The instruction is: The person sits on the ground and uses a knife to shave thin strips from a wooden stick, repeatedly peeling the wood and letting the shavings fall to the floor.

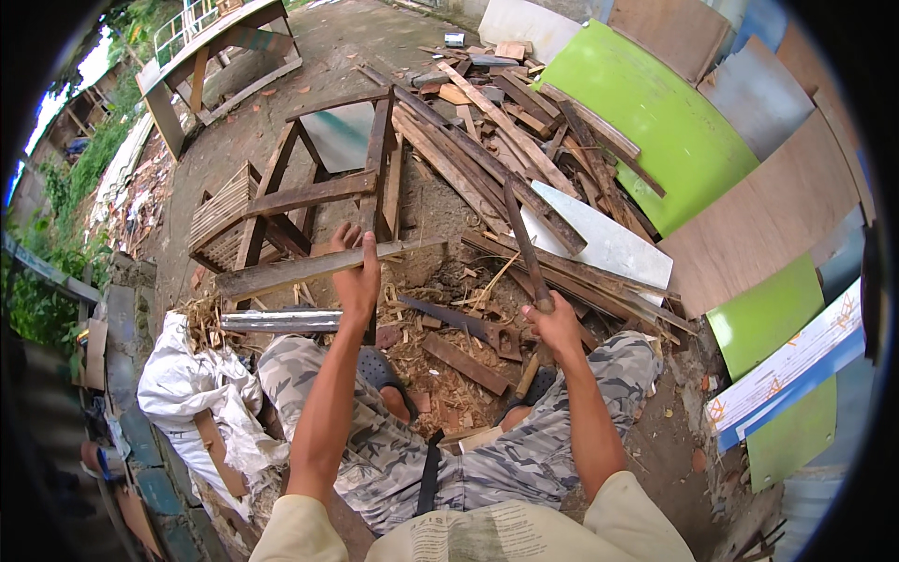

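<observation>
My left hand (357,281) is closed around a weathered wooden plank (290,271), which lies crosswise in front of a wooden frame (314,194). In my right hand (559,328) is a machete (524,239), its long dark blade pointing away from me and standing apart from the plank. Part of its handle is hidden by my fingers. Between my feet and the frame a handsaw (454,318) rests on wood shavings. A short brown board (465,365) is beside it, nearer to me.
Scrap wood (534,122) is heaped beyond my right hand, with a white panel (590,234) against it. Green sheets (646,112) and plywood (768,215) line the right side. A white sack (192,384) sits by my left knee. A wooden table (211,56) stands far left.
</observation>
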The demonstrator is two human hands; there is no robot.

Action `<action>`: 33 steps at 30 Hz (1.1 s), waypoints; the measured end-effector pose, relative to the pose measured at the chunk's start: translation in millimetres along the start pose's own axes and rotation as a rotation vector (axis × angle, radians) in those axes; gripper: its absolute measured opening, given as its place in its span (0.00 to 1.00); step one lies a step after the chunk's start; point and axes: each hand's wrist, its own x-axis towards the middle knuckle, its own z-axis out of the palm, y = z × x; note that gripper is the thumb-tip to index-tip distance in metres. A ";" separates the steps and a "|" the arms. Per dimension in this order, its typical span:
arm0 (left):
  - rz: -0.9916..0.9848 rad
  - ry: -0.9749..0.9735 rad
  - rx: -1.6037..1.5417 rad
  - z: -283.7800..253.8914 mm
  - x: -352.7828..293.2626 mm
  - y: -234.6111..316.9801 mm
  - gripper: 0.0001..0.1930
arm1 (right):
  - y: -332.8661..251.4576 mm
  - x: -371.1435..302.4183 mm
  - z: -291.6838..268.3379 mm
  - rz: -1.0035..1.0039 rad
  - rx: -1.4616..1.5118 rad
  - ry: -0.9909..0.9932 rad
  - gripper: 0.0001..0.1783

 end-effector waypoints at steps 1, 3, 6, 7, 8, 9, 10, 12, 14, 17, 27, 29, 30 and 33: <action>-0.013 -0.014 0.015 0.0 -2.7 -1.2 0.29 | 2.1 0.1 1.0 -0.037 -0.017 0.019 0.16; -0.049 -0.029 -0.004 2.5 -3.2 4.2 0.31 | 6.3 0.6 1.9 -0.007 -0.015 0.008 0.21; -0.026 0.014 -0.063 2.6 -4.6 16.7 0.34 | -0.3 -4.1 3.3 -0.018 -0.031 -0.008 0.24; 0.047 0.059 -0.061 1.4 -6.7 21.6 0.35 | -3.7 -6.1 4.8 -0.031 -0.039 -0.014 0.23; 0.123 0.099 -0.063 2.0 -7.8 29.7 0.37 | -3.2 -5.8 4.8 -0.059 -0.038 -0.011 0.22; 0.183 0.114 -0.133 0.7 -8.9 37.7 0.38 | -1.5 -4.9 5.5 -0.087 -0.038 -0.008 0.20; 0.242 0.129 -0.203 -1.4 -10.4 46.1 0.39 | 0.6 -3.9 6.3 -0.115 -0.038 -0.006 0.19; 0.349 0.201 -0.369 -0.3 -14.5 60.3 0.40 | 6.5 -1.6 10.4 -0.138 -0.034 0.006 0.19; 0.496 0.234 -0.481 -5.7 -23.6 70.3 0.39 | -0.4 -3.7 13.9 -0.095 -0.044 -0.034 0.22; 0.445 0.381 -0.647 -11.4 -44.6 92.9 0.50 | -23.6 -14.1 13.2 -0.006 -0.089 -0.100 0.29; 0.412 0.171 -1.016 -13.2 -63.5 113.8 0.48 | 3.1 -4.4 26.0 -0.184 -0.125 0.005 0.22; 0.392 0.174 -0.986 -10.0 -57.6 118.7 0.47 | 0.9 -3.9 23.2 -0.156 -0.124 0.008 0.20; 0.404 0.146 -0.960 -9.1 -54.4 122.7 0.46 | 5.6 -1.0 22.6 -0.142 -0.138 0.036 0.20; 0.497 0.028 -0.926 -9.5 -38.6 129.3 0.45 | -8.2 -4.4 17.6 -0.117 -0.138 0.027 0.20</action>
